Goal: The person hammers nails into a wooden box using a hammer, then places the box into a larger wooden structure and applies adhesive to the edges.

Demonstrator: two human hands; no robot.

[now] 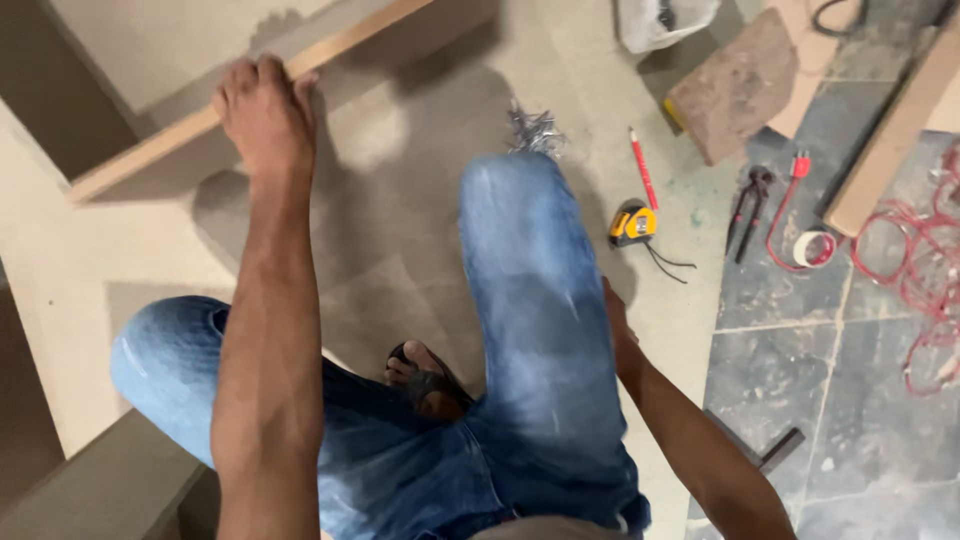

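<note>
Up at the top left, the left hand (265,115) is planted on the long wooden strip (250,95) that lies across the pale board panel (60,260), fingers together and curled over the strip's far edge, pressing it down. The right hand (617,335) sits low beside the right knee (520,200), mostly tucked behind the denim, so I cannot tell whether its fingers are apart or closed, or whether it holds anything. One sandalled foot (425,378) peeks out between the legs.

Off to the right on the floor: a yellow tape measure (633,225) with its cord trailing, a red pencil (642,168) just above it, pincers (750,208), a roll of tape (815,248), and loops of red wire (925,270) well apart from the strip. A cluster of nails (533,128) rests just beyond the knee.

Risk watch: only one hand pins that strip, near one end, so it looks liable to pivot or slide off line if the weight shifts. Those nails sit close to the knee, a kneel forward could land on them. The wire loops could snag a foot.
</note>
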